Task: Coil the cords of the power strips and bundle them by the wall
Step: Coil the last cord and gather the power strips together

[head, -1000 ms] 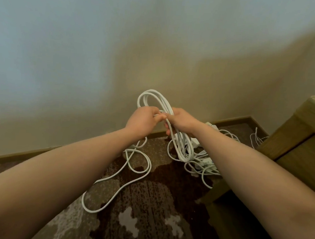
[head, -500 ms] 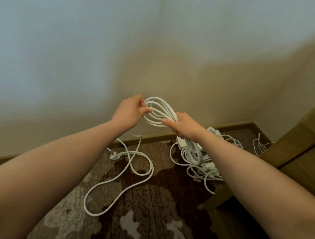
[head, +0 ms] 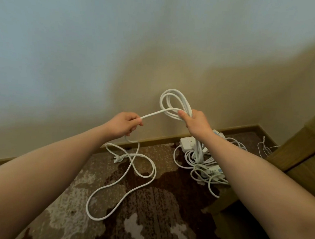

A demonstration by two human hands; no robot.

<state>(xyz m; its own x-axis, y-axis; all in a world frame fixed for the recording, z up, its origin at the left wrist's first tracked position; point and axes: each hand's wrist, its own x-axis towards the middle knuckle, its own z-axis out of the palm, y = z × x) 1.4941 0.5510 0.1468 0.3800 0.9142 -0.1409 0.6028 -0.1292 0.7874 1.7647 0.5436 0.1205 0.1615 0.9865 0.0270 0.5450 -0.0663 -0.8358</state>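
Note:
My right hand (head: 196, 122) grips a bunch of white cord loops (head: 170, 99) that stand up above the fist and hang down below it. A straight run of the same cord leads left to my left hand (head: 124, 124), which pinches it between thumb and fingers. From there the loose cord (head: 131, 175) drops to the carpet in wide curves and ends in a plug (head: 119, 158) near the baseboard. A white power strip (head: 187, 143) lies on the floor by the wall under my right wrist.
More white power strips and tangled cords (head: 209, 173) lie on the patterned carpet to the right. A wooden cabinet (head: 298, 152) stands at the right edge. The baseboard (head: 151, 140) runs along the wall. A thin white wire (head: 262, 147) lies in the corner.
My left hand has slid left along the cord, away from my right hand, drawing out a straight length. The loops in my right hand have risen higher.

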